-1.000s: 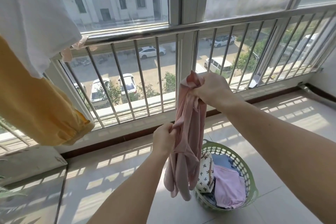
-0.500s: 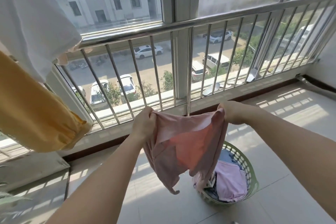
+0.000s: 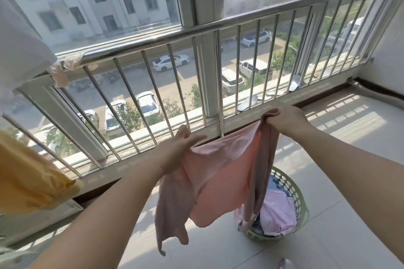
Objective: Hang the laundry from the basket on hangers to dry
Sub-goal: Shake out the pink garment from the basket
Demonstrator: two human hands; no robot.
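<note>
Pink, thin, long-sleeved cotton top point(image 3: 220, 172) hangs spread in the lower middle of the frame, one garment stretched between two hands. At its left edge the left hand point(image 3: 179, 150) holds the cloth with the thumb side while its fingers lie nearly straight and fanned toward the right; at centre right the right hand point(image 3: 286, 120) pinches the other shoulder in curled fingers. One sleeve dangles at lower centre; the other drops into the single round green perforated plastic laundry basket point(image 3: 300, 209) at lower right, where a lilac garment point(image 3: 275, 209) lies on top of darker pieces that I cannot count. Two hung items fill the left edge: a white cloth point(image 3: 19, 50) above, a yellow sleeve point(image 3: 28, 177) below. Behind runs one steel railing point(image 3: 196, 28).

Half a second ago the top sagged bunched between closer hands; now it is pulled wider and the left fingers have loosened.
</note>
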